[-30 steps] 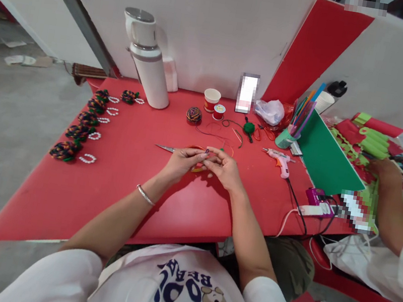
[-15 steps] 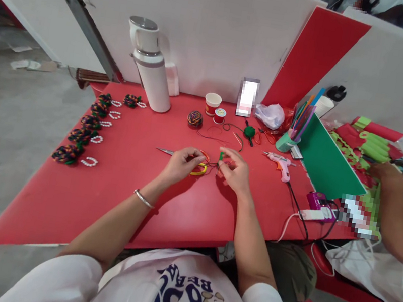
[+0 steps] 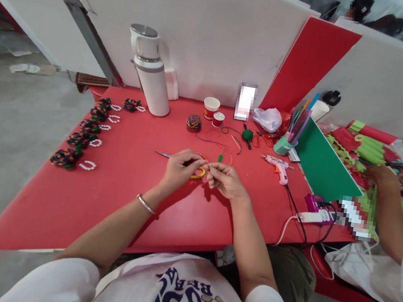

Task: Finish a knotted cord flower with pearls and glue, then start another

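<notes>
My left hand point(image 3: 182, 169) and my right hand point(image 3: 230, 182) meet fingertip to fingertip above the red table, both closed in a pinch. A thin strand of yarn point(image 3: 208, 167) runs between them, and its ends are hidden in the fingers. Beneath my left hand lies a pair of scissors point(image 3: 199, 173) with yellow and orange handles, its blades pointing left. Just beyond my right fingertips a small green-handled tool point(image 3: 220, 159) rests on the table. The ball of multicoloured yarn point(image 3: 193, 123) sits farther back, a loose strand trailing from it.
Bundles of dark yarn point(image 3: 66, 157) and white bead loops point(image 3: 88, 165) line the left side. At the back stand a thermos point(image 3: 151, 82), paper cup point(image 3: 211, 106) and thread spool point(image 3: 218, 119). A pink glue gun point(image 3: 279, 168) and pen holder point(image 3: 285, 146) are right, near a co-worker's arm point(image 3: 391, 206).
My right hand has let go of the green-handled tool, which now lies on the table. It has moved left and closer, its fingertips now meeting those of my left hand.
</notes>
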Demonstrator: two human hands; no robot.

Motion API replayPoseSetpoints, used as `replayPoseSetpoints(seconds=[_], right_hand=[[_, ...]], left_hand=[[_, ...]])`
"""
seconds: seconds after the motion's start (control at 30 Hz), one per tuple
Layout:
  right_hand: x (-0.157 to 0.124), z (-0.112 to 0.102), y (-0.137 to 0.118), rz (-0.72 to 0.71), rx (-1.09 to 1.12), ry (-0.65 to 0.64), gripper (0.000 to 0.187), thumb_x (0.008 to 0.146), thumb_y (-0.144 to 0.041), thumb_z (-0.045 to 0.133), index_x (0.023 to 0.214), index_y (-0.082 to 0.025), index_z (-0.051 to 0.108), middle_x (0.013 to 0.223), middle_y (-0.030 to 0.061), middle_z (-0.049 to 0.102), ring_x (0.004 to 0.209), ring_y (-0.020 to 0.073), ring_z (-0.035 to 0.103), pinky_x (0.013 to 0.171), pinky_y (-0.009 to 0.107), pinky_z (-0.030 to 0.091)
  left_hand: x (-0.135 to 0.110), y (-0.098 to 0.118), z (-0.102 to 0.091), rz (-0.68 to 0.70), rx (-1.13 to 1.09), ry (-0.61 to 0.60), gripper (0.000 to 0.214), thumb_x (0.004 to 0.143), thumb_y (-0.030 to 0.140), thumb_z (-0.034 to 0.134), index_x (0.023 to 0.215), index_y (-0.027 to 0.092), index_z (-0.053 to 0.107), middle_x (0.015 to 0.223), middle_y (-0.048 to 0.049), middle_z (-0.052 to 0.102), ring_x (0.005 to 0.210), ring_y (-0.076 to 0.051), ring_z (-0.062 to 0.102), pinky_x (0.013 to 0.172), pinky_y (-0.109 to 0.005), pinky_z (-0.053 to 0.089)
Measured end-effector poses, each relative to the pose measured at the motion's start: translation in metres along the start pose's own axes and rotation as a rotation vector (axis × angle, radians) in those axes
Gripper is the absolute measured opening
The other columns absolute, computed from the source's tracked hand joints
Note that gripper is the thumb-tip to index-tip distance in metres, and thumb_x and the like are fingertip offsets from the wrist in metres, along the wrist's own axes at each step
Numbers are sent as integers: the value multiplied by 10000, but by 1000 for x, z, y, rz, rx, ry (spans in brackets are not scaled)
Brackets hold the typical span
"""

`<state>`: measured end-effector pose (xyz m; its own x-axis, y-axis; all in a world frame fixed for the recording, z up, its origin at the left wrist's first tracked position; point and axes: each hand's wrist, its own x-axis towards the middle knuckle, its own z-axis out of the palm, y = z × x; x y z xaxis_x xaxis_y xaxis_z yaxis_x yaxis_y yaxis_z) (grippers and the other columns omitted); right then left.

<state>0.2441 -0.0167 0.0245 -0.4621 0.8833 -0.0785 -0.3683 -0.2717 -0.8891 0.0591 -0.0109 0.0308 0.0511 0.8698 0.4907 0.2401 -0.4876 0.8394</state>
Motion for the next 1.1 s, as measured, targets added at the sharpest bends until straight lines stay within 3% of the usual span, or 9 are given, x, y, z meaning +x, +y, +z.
replayPoseSetpoints(seconds=[0.2,0.33,0.47,0.53,0.67,0.77,0.87,1.0,1.1], right_hand=[[6,6,10,-100,-46,-28,463,847,-435,793,1273,-269,719,727,-51,673,580,76,572,579,214,534],[7,5,16,-196,-410,6,437,952,-408,658,1371,-286,667,950,-3,766,684,114,659,713,282,600],[8,4,19,-378,-939,126,386,993,-257,556,1363,-288,665,1214,52,771,1011,189,741,949,360,594],[8,4,19,-413,-1172,163,370,993,-199,542,1335,-264,667,1221,79,771,1085,214,731,1002,384,567],[5,6,15,-402,-1408,172,264,1008,-159,502,1195,-212,680,1068,100,786,975,217,732,895,348,574],[4,7,12,-435,-1471,165,251,971,-99,507,1108,-211,685,1000,87,771,948,214,716,869,340,574],[3,8,12,-557,-1435,168,296,939,-61,504,1101,-202,708,1110,106,759,1084,226,697,971,376,565],[5,11,15,-688,-1233,235,334,928,-97,509,1130,-207,751,1179,101,764,1119,208,706,1021,380,571],[6,16,18,-668,-1017,312,277,921,-188,567,1081,-230,789,1130,72,789,1037,192,739,974,358,600]], left_hand=[[-9,2,8,89,6,-26,272,947,273,571,721,177,688,642,-18,662,608,-132,575,639,-266,450],[-12,-6,9,213,236,-4,297,917,254,580,627,191,591,592,-6,574,571,-127,503,612,-269,395],[-11,-17,7,209,373,-14,312,922,196,520,611,199,525,619,-21,537,573,-137,468,596,-290,344],[-10,-19,6,189,394,-43,278,914,182,512,638,198,542,634,-28,544,587,-147,479,606,-297,341],[-9,-15,4,170,406,-79,254,889,169,521,637,199,537,620,-26,534,589,-155,483,610,-300,332],[-9,-10,4,158,396,-86,246,865,175,543,620,199,527,608,-23,530,584,-153,479,605,-298,323],[-7,-9,4,83,330,-71,252,850,196,549,598,195,535,579,-9,522,558,-139,464,592,-288,324],[-5,-8,4,-120,157,-47,239,848,243,528,637,178,619,590,-5,576,551,-130,491,567,-265,350],[-4,-7,3,-192,57,-52,239,843,271,538,660,167,652,613,-11,605,573,-131,512,572,-260,373]])
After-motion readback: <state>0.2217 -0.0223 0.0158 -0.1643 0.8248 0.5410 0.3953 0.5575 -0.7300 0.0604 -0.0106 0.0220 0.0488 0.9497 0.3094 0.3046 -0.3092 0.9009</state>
